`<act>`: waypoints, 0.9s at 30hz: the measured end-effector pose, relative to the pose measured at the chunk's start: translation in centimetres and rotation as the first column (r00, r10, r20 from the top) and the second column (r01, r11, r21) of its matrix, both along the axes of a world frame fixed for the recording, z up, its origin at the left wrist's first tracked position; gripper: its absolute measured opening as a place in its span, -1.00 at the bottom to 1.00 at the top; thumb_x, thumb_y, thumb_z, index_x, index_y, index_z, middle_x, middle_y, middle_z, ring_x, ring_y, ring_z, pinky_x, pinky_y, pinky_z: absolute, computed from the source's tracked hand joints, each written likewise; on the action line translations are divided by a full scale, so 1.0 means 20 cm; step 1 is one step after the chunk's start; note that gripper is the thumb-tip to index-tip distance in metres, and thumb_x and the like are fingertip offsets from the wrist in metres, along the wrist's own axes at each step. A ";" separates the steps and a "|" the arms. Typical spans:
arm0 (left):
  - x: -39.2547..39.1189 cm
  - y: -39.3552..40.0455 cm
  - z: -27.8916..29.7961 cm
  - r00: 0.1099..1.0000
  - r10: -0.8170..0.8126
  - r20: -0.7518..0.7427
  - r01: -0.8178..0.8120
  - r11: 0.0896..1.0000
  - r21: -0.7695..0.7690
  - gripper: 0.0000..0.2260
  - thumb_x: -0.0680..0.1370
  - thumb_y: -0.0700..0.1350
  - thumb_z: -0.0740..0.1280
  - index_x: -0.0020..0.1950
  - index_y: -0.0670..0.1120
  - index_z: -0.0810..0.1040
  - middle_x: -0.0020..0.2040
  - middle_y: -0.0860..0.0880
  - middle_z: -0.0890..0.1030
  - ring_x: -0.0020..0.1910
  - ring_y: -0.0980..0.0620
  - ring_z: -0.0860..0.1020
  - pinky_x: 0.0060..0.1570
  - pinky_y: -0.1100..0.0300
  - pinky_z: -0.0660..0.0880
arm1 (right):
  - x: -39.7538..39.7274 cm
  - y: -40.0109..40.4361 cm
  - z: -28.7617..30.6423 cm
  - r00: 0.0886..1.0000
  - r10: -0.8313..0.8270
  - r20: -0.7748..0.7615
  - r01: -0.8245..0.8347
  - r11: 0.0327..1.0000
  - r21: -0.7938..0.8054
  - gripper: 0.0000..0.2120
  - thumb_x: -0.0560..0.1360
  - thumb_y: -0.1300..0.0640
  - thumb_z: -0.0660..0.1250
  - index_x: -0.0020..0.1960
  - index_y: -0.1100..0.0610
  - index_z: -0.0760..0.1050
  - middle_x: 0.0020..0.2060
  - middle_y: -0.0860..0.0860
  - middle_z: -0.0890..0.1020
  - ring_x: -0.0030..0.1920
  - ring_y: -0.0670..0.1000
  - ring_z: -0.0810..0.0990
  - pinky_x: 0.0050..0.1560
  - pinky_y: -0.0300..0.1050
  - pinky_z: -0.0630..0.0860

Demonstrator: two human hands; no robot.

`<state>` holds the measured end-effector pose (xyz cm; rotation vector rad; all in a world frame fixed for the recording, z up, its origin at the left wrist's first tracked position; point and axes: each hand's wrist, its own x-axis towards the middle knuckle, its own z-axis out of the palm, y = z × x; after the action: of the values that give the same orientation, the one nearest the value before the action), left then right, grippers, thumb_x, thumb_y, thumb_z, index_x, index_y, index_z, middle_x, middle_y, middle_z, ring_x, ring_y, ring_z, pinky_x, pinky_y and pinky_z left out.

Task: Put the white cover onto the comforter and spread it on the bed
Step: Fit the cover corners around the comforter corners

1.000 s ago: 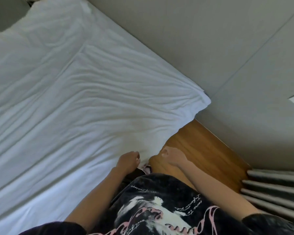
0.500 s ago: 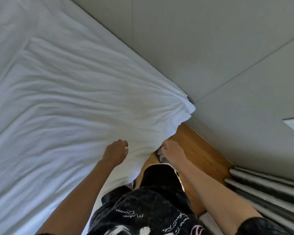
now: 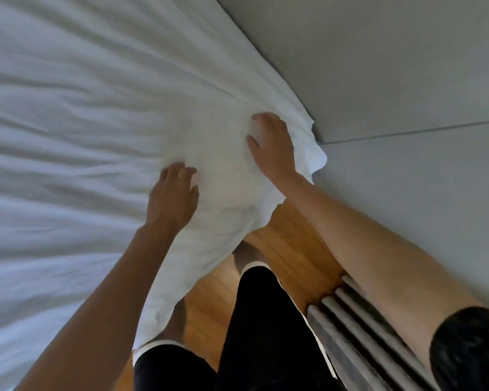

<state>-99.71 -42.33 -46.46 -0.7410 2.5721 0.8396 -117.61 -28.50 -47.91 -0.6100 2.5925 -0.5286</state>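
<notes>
Both hands have moved up from the hanging edge at the bed's corner onto the top of the white cover (image 3: 102, 142), which now lies wrinkled across the bed with one corner draping off toward the wood floor (image 3: 288, 249). One left hand (image 3: 172, 198) rests palm down on the fabric near the corner, its fingers loosely curled with the tips pressing into the cloth; whether they pinch a fold cannot be told. One right hand (image 3: 271, 145) lies flat further up, just beside the wall-side edge, fingers slightly spread and bent, pushing on the cover. Creases fan out to the left from the two hands. Two legs in black shorts (image 3: 266, 320) stand on the floor below the corner. Beside the right forearm, four grey ribs of a radiator-like fixture (image 3: 359, 328) run along the grey wall (image 3: 393, 80).
</notes>
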 end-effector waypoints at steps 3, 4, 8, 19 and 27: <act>-0.19 0.00 -0.13 0.993 0.002 -0.121 -0.009 0.998 -0.059 -0.67 0.51 -0.25 0.34 0.27 -0.22 0.50 0.28 -0.26 0.46 0.25 -0.29 0.43 -0.01 -0.13 0.51 | -0.26 -0.07 -0.15 0.999 -0.048 0.007 0.048 0.998 0.034 -0.33 0.49 -0.11 0.36 0.50 0.09 0.22 0.49 0.10 0.23 0.49 0.10 0.17 0.45 -0.07 0.14; -0.24 0.00 -0.17 0.988 0.011 -0.156 -0.024 0.996 -0.086 -0.68 0.50 -0.25 0.34 0.25 -0.22 0.50 0.25 -0.27 0.47 0.22 -0.29 0.45 -0.03 -0.12 0.52 | -0.34 -0.09 -0.19 0.996 -0.091 0.021 0.090 0.995 0.052 -0.23 0.46 -0.17 0.38 0.53 0.08 0.17 0.51 0.10 0.19 0.51 0.09 0.13 0.47 -0.07 0.10; -0.31 0.02 -0.29 0.973 0.070 -0.221 -0.111 0.978 -0.177 -0.77 0.50 -0.24 0.32 0.15 -0.21 0.55 0.15 -0.25 0.52 0.08 -0.27 0.49 -0.04 -0.09 0.49 | -0.50 -0.12 -0.28 0.952 -0.270 0.148 0.278 0.960 -0.041 -0.10 0.30 -0.27 0.45 0.50 0.06 0.21 0.40 0.03 0.33 0.41 0.01 0.29 0.37 -0.08 0.28; -0.43 -0.02 -0.24 0.959 0.151 -0.240 -0.179 0.979 -0.100 -0.78 0.49 -0.29 0.30 0.13 -0.24 0.53 0.10 -0.26 0.51 0.04 -0.28 0.49 -0.15 -0.06 0.47 | -0.30 -0.15 -0.12 0.870 -0.087 0.484 0.020 0.990 0.142 -0.23 0.26 -0.37 0.46 0.31 0.03 0.38 0.12 -0.02 0.59 0.13 0.07 0.56 0.14 0.03 0.51; -0.70 -0.33 -0.06 0.814 -0.492 -0.308 0.331 0.830 -0.450 -0.33 0.38 -0.44 0.21 0.51 -0.19 0.26 0.38 -0.32 0.38 0.44 -0.30 0.28 0.42 -0.14 0.24 | -0.04 -0.09 0.00 0.950 0.222 0.221 -0.259 0.953 0.158 -0.64 0.44 0.05 0.38 0.13 0.16 0.34 -0.30 -0.01 0.43 -0.27 0.10 0.47 -0.29 -0.07 0.39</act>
<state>-113.80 -48.92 -47.76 -0.0435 3.1554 0.3824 -118.32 -30.25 -47.92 -0.7558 2.3018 -0.2512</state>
